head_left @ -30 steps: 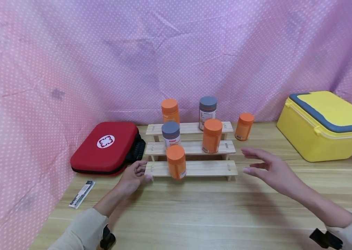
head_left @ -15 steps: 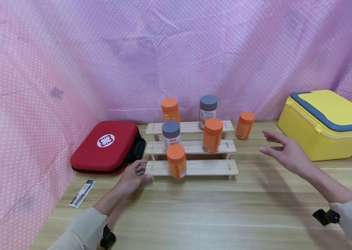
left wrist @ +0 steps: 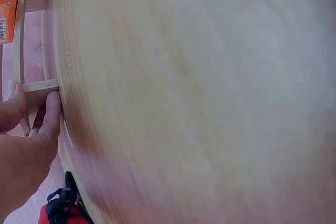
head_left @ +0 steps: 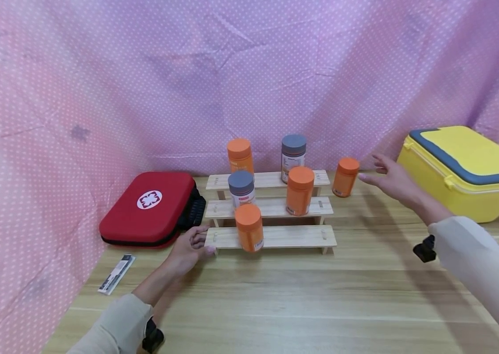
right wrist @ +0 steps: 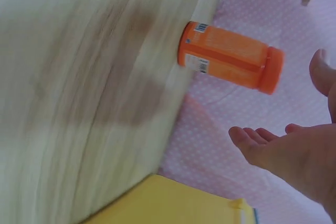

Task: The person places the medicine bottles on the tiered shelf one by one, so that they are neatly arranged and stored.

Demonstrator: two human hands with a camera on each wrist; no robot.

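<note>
A wooden three-step display rack [head_left: 294, 236] stands mid-table with orange and grey-capped bottles on its steps. My left hand [head_left: 186, 251] holds the left end of its lowest step; in the left wrist view the thumb lies against the board and the fingers [left wrist: 51, 116] reach round the leg. An orange bottle [head_left: 345, 178] stands upright on the table, right of the rack. Just to its right, my right hand [head_left: 393, 183] hovers with fingers spread and nothing in it. The right wrist view has the same bottle [right wrist: 226, 56] in front of the parted thumb and fingers.
Left of the rack lies a red first-aid case [head_left: 152, 209], with a thin white packet [head_left: 116, 274] in front of it. A yellow box [head_left: 444, 182] with a grey handle stands at the right, behind my right hand. A pink dotted curtain [head_left: 249, 73] hangs behind everything.
My right hand has swung out to the right, then forward to beside the lone orange bottle. The left hand has stayed at the rack, and the bottles stand where they were.
</note>
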